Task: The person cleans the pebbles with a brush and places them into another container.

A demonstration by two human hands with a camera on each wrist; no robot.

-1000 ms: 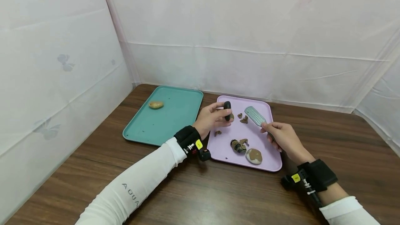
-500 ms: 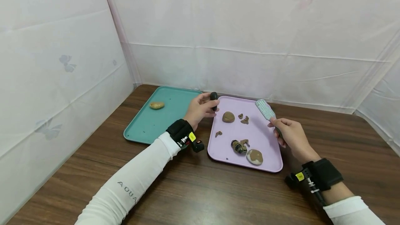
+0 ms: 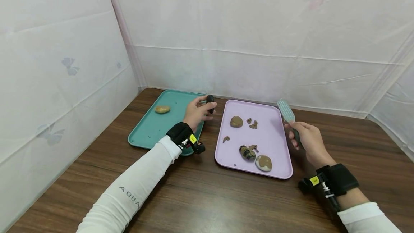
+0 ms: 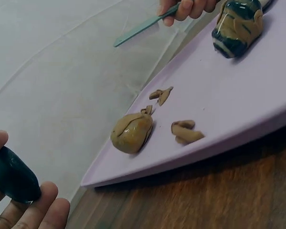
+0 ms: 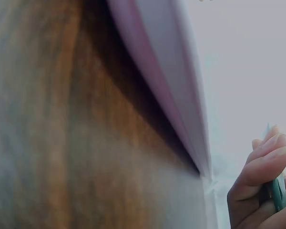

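Dark stone pinched in our left hand, brush gripped in our right hand.
Left fingers curl around the stone above the near-right edge of the teal tray; right fingers wrap the brush handle just beside the pink tray, bristle head up. Pink tray carries a brown stone, clay scraps and two smeared stones. A tan stone lies on the teal tray.

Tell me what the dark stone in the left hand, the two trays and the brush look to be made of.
Dark stone: smooth polished pebble, faintly glossy in the left wrist view. Teal tray and lilac tray: likely matte moulded plastic, with rounded rims and even colour. Brush: probably plastic, pale bristle head on a dark handle; the bristle material is too small to tell.
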